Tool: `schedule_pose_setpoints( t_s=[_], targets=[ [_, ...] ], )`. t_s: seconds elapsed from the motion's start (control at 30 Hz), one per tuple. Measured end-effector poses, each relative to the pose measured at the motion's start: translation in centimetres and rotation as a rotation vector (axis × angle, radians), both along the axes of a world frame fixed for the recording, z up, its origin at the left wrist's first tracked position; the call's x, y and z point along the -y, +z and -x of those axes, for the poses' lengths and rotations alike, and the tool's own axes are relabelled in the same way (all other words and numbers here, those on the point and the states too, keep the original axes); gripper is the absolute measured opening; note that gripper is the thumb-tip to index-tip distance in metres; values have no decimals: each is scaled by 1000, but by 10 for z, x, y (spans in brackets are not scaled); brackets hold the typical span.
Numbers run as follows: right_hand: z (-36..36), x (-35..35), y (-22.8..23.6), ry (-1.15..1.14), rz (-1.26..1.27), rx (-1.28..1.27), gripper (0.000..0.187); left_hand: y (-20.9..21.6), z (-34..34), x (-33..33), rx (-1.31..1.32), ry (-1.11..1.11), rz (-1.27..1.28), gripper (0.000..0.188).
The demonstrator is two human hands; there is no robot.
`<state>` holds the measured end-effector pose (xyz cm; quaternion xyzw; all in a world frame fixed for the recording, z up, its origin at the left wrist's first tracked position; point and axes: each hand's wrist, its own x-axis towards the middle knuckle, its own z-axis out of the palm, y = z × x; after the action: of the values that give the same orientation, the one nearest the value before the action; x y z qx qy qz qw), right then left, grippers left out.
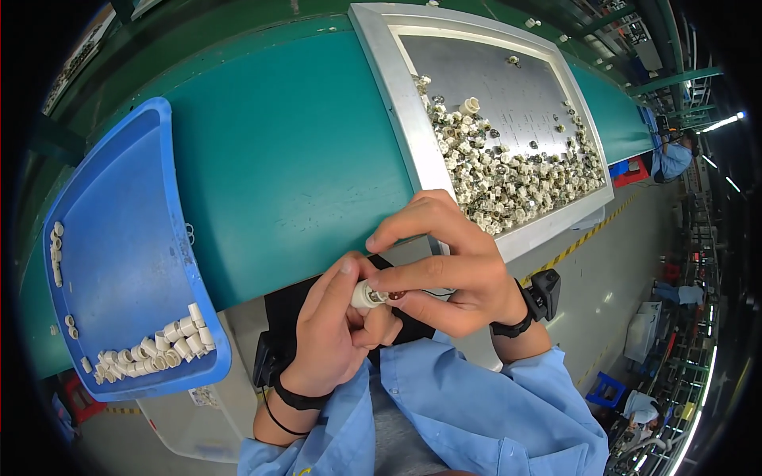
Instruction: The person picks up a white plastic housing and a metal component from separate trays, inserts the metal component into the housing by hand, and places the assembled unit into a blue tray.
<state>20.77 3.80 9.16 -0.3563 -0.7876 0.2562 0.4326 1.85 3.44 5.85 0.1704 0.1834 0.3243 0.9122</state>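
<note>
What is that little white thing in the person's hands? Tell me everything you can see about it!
The little white piece is a short, round tube that looks like plastic, much like the pieces piled in the blue bin and the metal tray. It lies sideways between both hands, in front of the green table's edge. The left hand pinches it with thumb and fingers, and the right hand meets its open end, where something small and brownish shows. Most of it is hidden by fingers.
</note>
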Motion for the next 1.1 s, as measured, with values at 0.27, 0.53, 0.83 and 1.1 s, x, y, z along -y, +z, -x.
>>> schedule_pose_setpoints(
  t_s=[0.27,0.53,0.83,1.1],
  targets=[
    [4,5,-7,-71,-129,78,32,8,4,3,46,-50,151,36],
    [7,18,-1,-201,-302,334,31,10,7,12,-84,-74,-68,37],
    [25,26,0,-339,-250,381,43,7,-5,20,-132,125,-91,41],
    [31,26,-21,-456,-310,432,46,10,-20,21,-162,304,28,42]
  ],
)
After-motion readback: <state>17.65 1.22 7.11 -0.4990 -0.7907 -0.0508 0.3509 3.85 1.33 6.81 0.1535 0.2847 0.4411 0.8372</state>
